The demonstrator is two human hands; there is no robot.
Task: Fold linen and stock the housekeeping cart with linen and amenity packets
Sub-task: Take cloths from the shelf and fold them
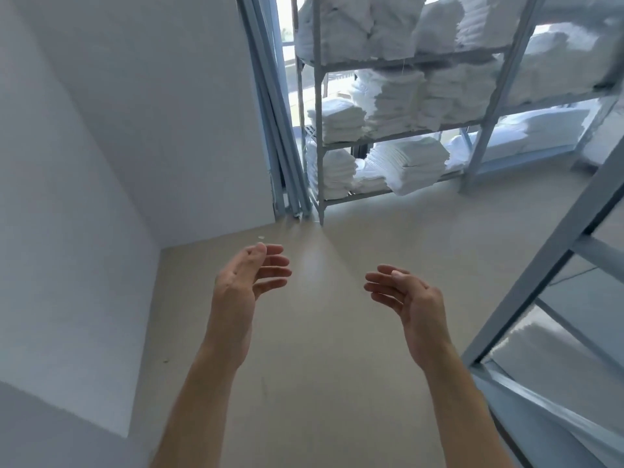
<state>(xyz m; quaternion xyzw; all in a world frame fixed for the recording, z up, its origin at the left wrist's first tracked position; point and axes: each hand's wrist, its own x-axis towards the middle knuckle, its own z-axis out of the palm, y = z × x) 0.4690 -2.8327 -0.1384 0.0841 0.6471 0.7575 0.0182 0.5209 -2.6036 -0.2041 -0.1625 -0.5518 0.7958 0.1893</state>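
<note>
Nearest the camera, the left hand [246,275] and the right hand [405,292] hang above the bare floor [320,332], palms facing each other, fingers relaxed and grasping nothing. Well beyond them, against the window, the metal shelf rack [319,130] carries the linen: stacks of folded white towels [398,99] on every level. It looks soft, light and floppy, so a stack is probably best taken with one palm beneath and the other steadying the top.

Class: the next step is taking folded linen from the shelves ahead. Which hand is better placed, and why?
Probably the right hand: open, empty, and nearer the shelving rack of folded linen ahead-right than the left hand.
</note>
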